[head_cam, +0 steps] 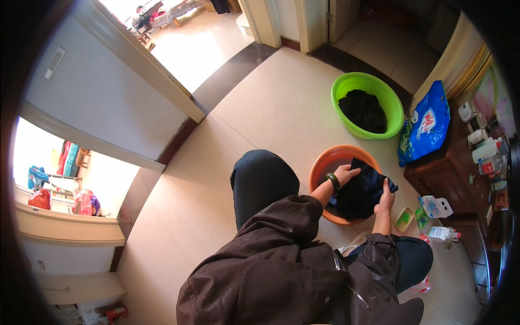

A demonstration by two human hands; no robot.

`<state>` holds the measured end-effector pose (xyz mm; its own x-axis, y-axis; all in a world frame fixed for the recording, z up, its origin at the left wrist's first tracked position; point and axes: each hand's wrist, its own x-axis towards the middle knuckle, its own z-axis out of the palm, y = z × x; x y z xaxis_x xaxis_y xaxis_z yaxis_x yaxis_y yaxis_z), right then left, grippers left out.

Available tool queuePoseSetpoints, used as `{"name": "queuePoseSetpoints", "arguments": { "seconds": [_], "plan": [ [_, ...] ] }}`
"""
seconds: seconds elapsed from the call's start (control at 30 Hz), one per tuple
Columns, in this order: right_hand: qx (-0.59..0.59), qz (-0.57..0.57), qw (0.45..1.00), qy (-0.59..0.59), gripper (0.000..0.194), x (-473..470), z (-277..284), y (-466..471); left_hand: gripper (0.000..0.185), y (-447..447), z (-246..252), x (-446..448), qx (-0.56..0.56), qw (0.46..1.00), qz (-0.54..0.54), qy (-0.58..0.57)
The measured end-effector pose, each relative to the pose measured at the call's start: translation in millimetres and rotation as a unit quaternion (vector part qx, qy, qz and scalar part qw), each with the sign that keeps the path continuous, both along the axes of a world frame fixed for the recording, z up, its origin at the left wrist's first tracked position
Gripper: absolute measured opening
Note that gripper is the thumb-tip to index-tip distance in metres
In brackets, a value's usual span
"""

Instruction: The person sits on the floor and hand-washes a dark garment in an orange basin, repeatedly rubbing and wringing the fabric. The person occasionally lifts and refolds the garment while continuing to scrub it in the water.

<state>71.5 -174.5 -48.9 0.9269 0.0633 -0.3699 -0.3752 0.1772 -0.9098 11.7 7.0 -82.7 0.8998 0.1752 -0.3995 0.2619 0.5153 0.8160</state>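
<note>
A dark, nearly black cloth garment (361, 195) is stretched between my two hands over an orange plastic basin (319, 164). My left hand (344, 175), with a dark green bangle on its wrist, pinches the cloth near its upper left edge. On the other side, my right hand (385, 199) grips the cloth's right edge, thumb pointing up. The garment's lower part hangs down into the basin, and how deep it lies there is hidden. Just beyond stands a bright green basin (341, 105) holding a crumpled black cloth (362, 110).
A blue detergent bag (426, 124) leans against a brown wooden cabinet (430, 172) crowded with bottles. On the floor at right are a soap dish (404, 219) with green soap and a white bottle (438, 234). A doorway with a dark threshold (239, 67) lies ahead.
</note>
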Motion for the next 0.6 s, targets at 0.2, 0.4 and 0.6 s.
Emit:
{"name": "queuePoseSetpoints", "arguments": {
  "seconds": [0.2,0.4,0.6],
  "plan": [
    [-0.041,0.008,0.998,0.049,0.038,0.8,17.7,-0.2,0.028,-7.2,42.9,-8.1,-0.060,0.994,-0.079,-0.041],
    [0.067,0.031,0.997,-0.032,0.035,-9.4,93.0,7.9,0.035,3.4,96.1,-0.5,0.044,0.995,-0.070,-0.057],
    [0.171,0.000,0.984,0.054,0.034,12.7,80.0,-11.6,0.045,-6.5,113.0,3.5,0.116,0.992,-0.055,-0.016]
  ]
}}
